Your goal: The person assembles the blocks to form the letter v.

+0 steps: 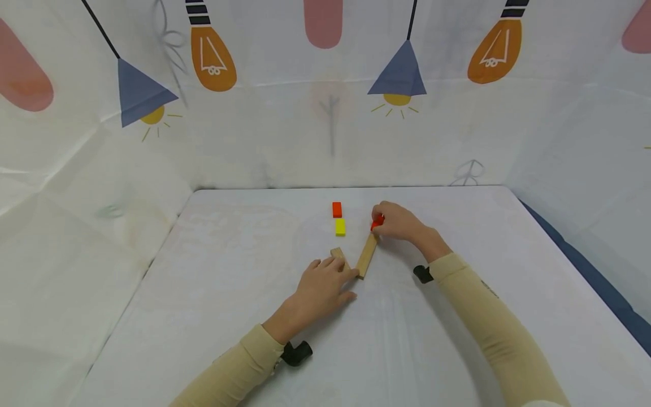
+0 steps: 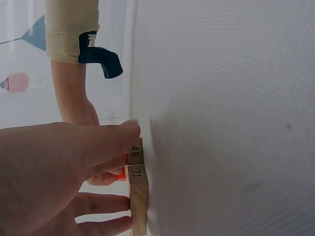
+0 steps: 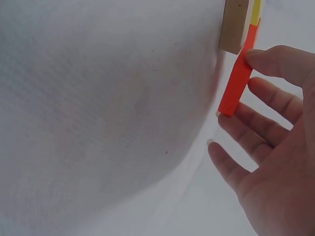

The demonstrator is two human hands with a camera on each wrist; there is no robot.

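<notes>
So, left hand (image 1: 321, 287), fingers spread, tips on wooden block (image 1: 337, 252) at its one o'clock; far red block (image 1: 337, 210) at twelve, yellow block (image 1: 340, 227) at red's six; wooden bar (image 1: 367, 257) at two; red piece (image 1: 376, 224) at bar's one-o'clock end, pinched in right hand (image 1: 400, 223)

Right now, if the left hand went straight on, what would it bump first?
Probably the wood block marked 71; the left hand seems to touch it, though depth is unclear.
</notes>
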